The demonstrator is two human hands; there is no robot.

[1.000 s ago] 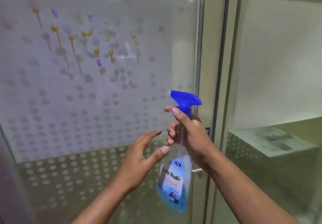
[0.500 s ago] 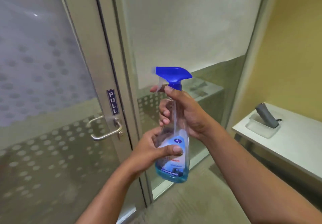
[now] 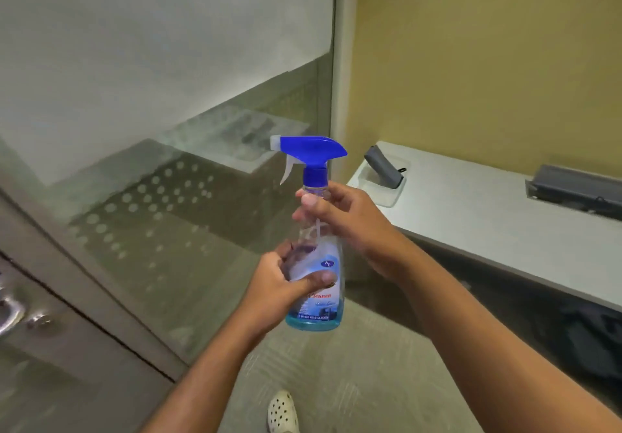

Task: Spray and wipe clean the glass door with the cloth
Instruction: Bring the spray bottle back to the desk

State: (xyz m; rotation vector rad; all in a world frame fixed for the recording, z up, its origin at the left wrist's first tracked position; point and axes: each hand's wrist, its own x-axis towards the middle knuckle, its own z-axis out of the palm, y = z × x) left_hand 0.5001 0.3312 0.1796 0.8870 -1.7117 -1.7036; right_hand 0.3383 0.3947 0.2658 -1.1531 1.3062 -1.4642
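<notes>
Both hands gripping spray bottle [image 3: 314,264], upright, mid-air. L hand [image 3: 284,284] wrapping lower body; R hand [image 3: 346,220] closing loosely round neck, just above L. Trigger [image 3: 288,169] above R grip, untouched. Risk: bottle slipping if R lets go before L has firm hold.

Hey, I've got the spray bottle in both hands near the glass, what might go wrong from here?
1. The right hand grips only the neck of the spray bottle, and the left hand pinches the label; a loose hold during a handover might drop it.
2. The nozzle points left at the side glass panel, so a squeeze now would likely miss the door.
3. No cloth is in view, so sprayed liquid may run before wiping.
</notes>
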